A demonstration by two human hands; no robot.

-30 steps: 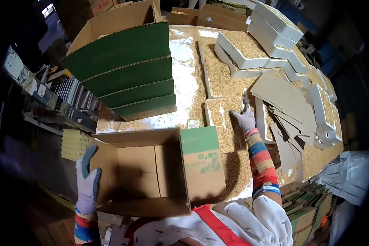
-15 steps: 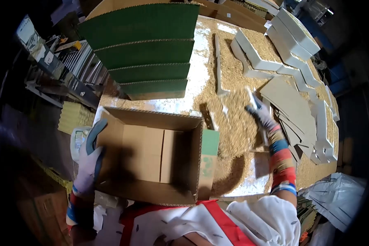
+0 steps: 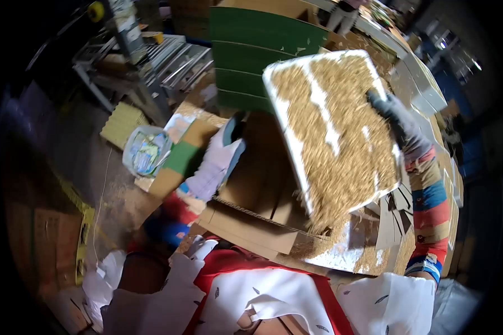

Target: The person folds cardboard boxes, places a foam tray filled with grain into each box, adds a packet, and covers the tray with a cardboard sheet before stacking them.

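Note:
My right hand, in a grey-and-white glove, grips the right edge of a white-rimmed slab covered with loose straw-like shavings. The slab is tilted and raised above the right side of an open cardboard box. Some shavings hang off its lower corner. My left hand, gloved too, is closed over the box's left wall; its fingertips are partly hidden in shadow. A flap with a green band folds outward on the left. The slab covers part of the box's inside.
Green cardboard boxes stand nested behind. White-edged slabs and grey cardboard sheets lie to the right. On the left are a tub of colourful packets and a roller conveyor. Another person stands at the back.
The shavings-covered slab has been lifted from the table by my right hand and brought over the box. My left hand remains on the box's left wall. The view has turned.

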